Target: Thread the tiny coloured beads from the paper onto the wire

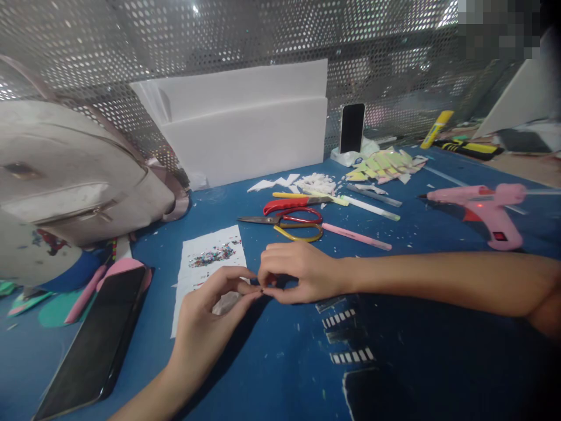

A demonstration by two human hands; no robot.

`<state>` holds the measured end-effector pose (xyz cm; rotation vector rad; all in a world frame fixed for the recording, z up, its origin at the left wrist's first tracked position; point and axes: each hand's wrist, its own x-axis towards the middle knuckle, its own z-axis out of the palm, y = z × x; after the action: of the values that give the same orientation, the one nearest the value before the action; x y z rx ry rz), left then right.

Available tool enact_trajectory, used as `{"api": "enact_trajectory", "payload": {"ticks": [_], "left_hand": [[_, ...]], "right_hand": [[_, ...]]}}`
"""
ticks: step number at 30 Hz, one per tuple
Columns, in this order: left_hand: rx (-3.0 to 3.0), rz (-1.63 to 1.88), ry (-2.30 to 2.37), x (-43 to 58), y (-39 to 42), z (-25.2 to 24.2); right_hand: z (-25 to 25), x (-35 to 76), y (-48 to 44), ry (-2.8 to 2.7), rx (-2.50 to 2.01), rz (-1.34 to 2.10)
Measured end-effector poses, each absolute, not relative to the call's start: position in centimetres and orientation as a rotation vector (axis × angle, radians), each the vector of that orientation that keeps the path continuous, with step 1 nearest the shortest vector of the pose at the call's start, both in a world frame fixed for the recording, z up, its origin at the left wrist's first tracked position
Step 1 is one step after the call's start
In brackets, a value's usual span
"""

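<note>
My left hand (214, 310) and my right hand (302, 272) meet fingertip to fingertip over the blue table. Both are closed in a pinch around something tiny and dark, too small to name. Under and behind the left hand lies a white paper sheet (186, 304) with a pile of multicoloured sequins or glitter bits (214, 255) on it. Just beyond the right hand are scissors (263, 220) with red and yellow handles, a red-handled cutter (287, 204) and a pink pen (357, 236). Black strips with white squares (339, 318) lie nearer me, below the right wrist.
A pink glue gun (491, 210) lies at right, its red light on. A black phone (94, 345) and a pale backpack (79, 169) are at left. White boards (249, 134), a propped phone (352, 128), paper scraps (318, 183) and a yellow glue stick (438, 128) line the back.
</note>
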<state>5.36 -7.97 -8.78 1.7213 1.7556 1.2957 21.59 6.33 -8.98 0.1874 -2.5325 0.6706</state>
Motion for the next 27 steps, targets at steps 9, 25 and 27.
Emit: {"api": "enact_trajectory", "payload": {"ticks": [9,25,27], "left_hand": [[1.683,1.292,1.750,5.57,-7.79,-8.66],[1.643,1.309,1.781,5.27,-7.92,-8.50],[1.636,1.301,1.767,5.19,-7.82,-8.49]], "right_hand": [[-9.01,21.61,6.35,-2.511,0.210,0.684],[-8.54,21.65,6.41,-2.418,0.056,0.708],[-8.65,21.61,6.40,-2.453,0.108,0.694]]}}
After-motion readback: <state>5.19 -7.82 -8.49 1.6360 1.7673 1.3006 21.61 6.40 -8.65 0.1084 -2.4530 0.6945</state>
